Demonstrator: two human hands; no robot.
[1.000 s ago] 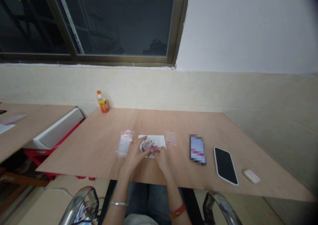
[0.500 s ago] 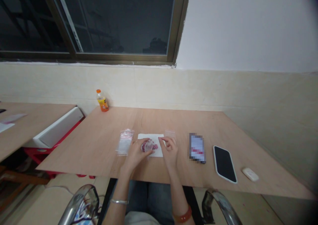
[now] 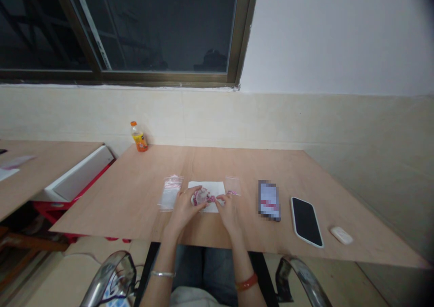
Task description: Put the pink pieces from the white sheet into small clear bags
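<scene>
A small clear round container (image 3: 200, 196) with dark pink bits in it is held tilted between the thumb and fingers of my left hand (image 3: 183, 211), over a white sheet of paper (image 3: 212, 186). Small pink beads (image 3: 210, 199) lie on the sheet beside its mouth. My right hand (image 3: 227, 212) has its thumb and fingertips closed together at the right edge of these beads. Whatever is between those fingertips is too small to make out. Just beyond this hand lies a small clear zip bag (image 3: 233, 185) with a few pink bits at its bottom.
A stack of clear zip bags (image 3: 170, 193) lies left of the paper. To the right are a blurred phone (image 3: 269, 200), a dark-screened phone (image 3: 307, 221) and a white case (image 3: 341, 235). An orange drink bottle (image 3: 139, 137) stands at the back left of the wooden table (image 3: 217, 164).
My right hand has moved slightly left and down, its fingertips now at the beads. The small zip bag behind it is more exposed. My left hand still holds the container, shifted slightly.
</scene>
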